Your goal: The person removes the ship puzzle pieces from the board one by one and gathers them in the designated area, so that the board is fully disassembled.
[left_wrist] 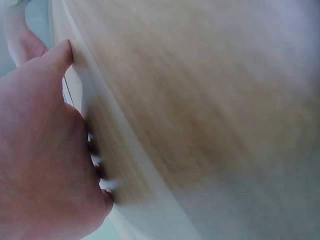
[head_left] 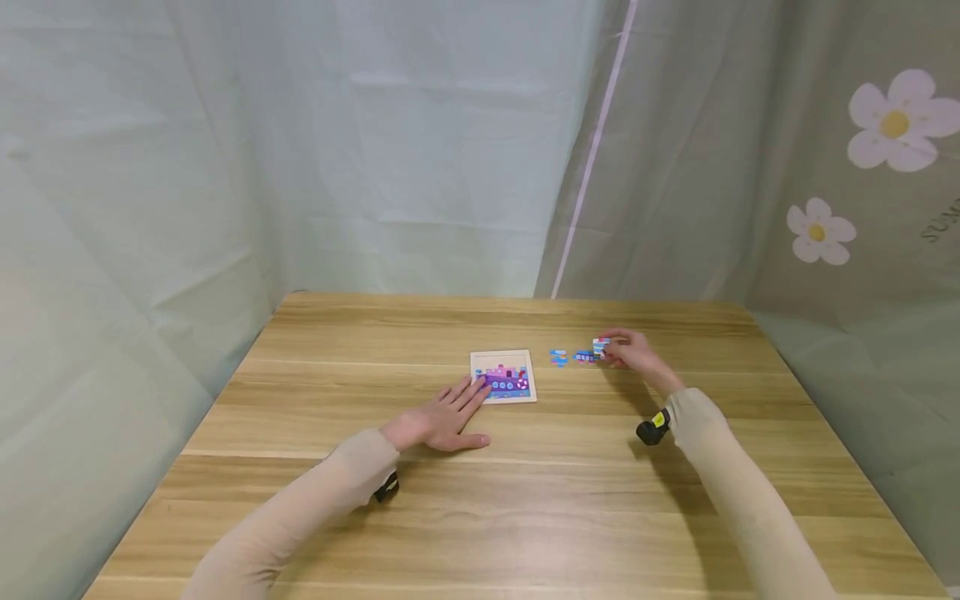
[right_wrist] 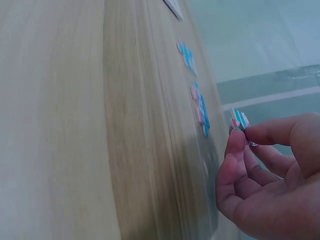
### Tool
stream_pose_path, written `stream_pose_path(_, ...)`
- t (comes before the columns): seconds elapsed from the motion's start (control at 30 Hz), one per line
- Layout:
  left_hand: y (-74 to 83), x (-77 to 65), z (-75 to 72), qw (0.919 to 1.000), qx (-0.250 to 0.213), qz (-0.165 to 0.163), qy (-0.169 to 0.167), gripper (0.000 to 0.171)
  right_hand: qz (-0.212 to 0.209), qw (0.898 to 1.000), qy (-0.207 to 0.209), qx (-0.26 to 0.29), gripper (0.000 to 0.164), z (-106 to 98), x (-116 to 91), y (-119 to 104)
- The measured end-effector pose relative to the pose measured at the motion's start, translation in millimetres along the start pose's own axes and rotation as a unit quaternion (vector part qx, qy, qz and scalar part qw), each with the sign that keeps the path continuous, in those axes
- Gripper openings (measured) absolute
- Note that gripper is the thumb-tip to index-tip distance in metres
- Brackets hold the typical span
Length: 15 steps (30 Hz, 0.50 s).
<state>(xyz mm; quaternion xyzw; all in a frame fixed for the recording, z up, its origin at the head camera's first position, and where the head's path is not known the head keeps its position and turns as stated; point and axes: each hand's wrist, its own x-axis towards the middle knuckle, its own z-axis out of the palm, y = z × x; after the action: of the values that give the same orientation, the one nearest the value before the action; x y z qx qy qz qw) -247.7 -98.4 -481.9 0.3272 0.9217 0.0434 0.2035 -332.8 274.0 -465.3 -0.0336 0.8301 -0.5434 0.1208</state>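
My left hand [head_left: 448,417] lies flat with its fingers spread, the fingertips resting on the left side of a framed jigsaw puzzle [head_left: 529,375]. A purple and pink boat picture fills the lower part of the puzzle. To the right, my right hand [head_left: 630,350] pinches a small jigsaw piece [head_left: 599,346], striped blue and white with some red, between thumb and fingers. In the right wrist view that piece [right_wrist: 240,119] is held up off the table. Loose blue pieces [head_left: 559,358] and a blue and pink piece [right_wrist: 201,111] lie between the puzzle and this hand.
The wooden table [head_left: 480,500] has straight plank lines. Behind it hangs a pale curtain [head_left: 420,150], with a greyer flowered one [head_left: 690,150] to the right. Each wrist carries a small black camera [head_left: 652,428].
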Motion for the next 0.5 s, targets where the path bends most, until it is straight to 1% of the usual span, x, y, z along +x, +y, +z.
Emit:
stream_pose_path(0.23, -3.1, 1.9, 6.6, 0.9999, 0.006, 0.002, 0.012, 0.091, 0.011, 0.999, 0.008, -0.029, 0.042, -7, -2, 5)
stream_pose_path(0.33, -5.2, 4.7, 10.4, 0.9998, 0.010, -0.003, 0.016, 0.090, 0.017, 0.999, 0.011, -0.027, 0.042, -8, -1, 6)
stream_pose_path(0.5, -8.2, 7.8, 12.1, 0.9998, 0.006, -0.006, 0.018, 0.090, 0.028, 0.999, 0.013, -0.022, 0.041, -10, 0, 8)
